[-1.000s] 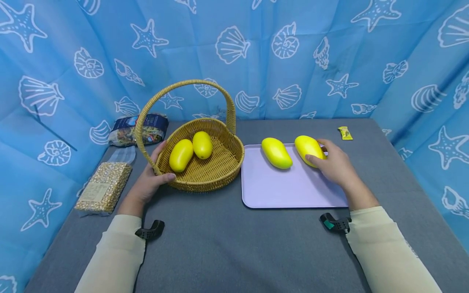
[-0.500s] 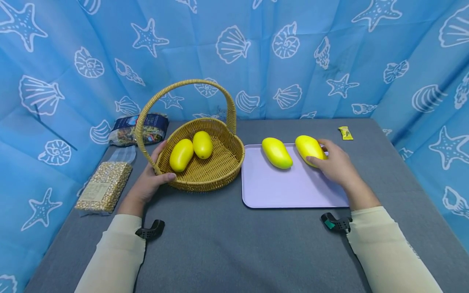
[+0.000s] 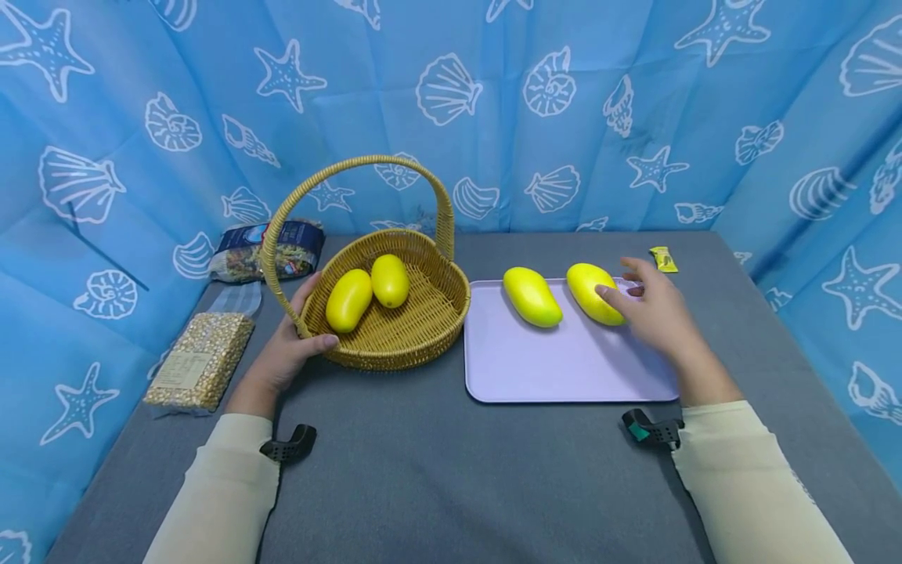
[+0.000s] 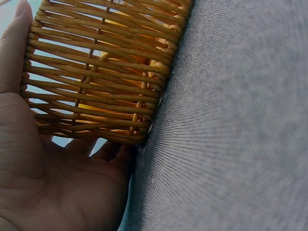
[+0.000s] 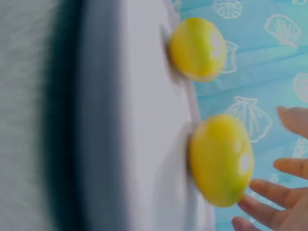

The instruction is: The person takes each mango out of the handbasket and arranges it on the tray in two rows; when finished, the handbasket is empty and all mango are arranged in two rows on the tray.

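Note:
My left hand holds the near-left side of a wicker basket, thumb over the rim; the left wrist view shows its fingers around the woven wall. Inside the basket lie two yellow mangoes, one on the left and one behind it. Two more rest on a lilac tray: a left mango and a right mango. Just right of the latter is my right hand, fingers spread and holding nothing. Its fingertips look very close to that mango; contact is unclear.
A bag of corn kernels lies left of my left hand, with a dark-blue food packet behind it. At the back right is a small yellow wrapped candy. A blue shell-print curtain encloses the grey table.
My right hand has let go of the right mango and drawn slightly to the right, its fingers spreading. That mango stays on the tray. The left hand and basket have not moved.

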Demonstrator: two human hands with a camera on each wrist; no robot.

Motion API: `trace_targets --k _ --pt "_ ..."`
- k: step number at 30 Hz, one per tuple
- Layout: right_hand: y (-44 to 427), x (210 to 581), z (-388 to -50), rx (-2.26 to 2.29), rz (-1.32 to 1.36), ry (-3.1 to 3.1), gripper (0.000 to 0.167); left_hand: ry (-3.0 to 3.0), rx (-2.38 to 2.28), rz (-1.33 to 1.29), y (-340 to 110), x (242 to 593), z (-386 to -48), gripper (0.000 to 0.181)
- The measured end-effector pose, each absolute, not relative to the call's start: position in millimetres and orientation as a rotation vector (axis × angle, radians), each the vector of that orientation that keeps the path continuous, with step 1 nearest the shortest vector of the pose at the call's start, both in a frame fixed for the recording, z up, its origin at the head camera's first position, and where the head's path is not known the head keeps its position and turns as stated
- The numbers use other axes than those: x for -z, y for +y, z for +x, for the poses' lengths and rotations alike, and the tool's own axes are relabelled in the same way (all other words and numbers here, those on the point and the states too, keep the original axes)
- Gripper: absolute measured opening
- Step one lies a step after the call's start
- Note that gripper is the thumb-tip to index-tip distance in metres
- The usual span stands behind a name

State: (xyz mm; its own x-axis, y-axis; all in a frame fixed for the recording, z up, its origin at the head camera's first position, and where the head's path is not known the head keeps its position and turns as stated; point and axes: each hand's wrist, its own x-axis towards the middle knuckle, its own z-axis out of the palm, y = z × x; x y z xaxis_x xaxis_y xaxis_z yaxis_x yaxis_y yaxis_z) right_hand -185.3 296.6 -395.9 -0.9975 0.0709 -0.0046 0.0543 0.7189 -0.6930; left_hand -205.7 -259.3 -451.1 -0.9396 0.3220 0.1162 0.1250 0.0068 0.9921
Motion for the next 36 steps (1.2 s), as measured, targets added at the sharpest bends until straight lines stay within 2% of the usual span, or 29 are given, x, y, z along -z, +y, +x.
trace_targets --k 4,9,16,21,26,36 --pt "295.2 381.0 -177.5 -1.253 -0.055 -2.741 0.082 2.124 -2.062 0.471 -259.8 451.4 -205.9 0.105" --pt "289.3 365.8 -167.2 -1.352 0.028 -2.567 0.070 2.119 -2.066 0.476 -260.4 452.4 -206.0 0.105" --pt "271.7 342.1 -148.5 -1.690 0.303 -2.328 0.054 2.135 -2.050 0.471 -260.7 451.4 -204.7 0.104" --pt "261.4 331.3 -137.6 -2.107 0.574 -2.013 0.059 2.127 -2.055 0.477 -259.6 450.5 -204.5 0.104" --pt "253.9 326.6 -133.6 -2.240 0.848 -1.904 0.074 2.123 -2.059 0.472 -259.3 450.8 -206.4 0.104" --pt "206.1 345.0 -138.3 -2.276 0.929 -2.023 0.075 2.153 -2.041 0.481 -260.2 451.9 -206.3 0.105"
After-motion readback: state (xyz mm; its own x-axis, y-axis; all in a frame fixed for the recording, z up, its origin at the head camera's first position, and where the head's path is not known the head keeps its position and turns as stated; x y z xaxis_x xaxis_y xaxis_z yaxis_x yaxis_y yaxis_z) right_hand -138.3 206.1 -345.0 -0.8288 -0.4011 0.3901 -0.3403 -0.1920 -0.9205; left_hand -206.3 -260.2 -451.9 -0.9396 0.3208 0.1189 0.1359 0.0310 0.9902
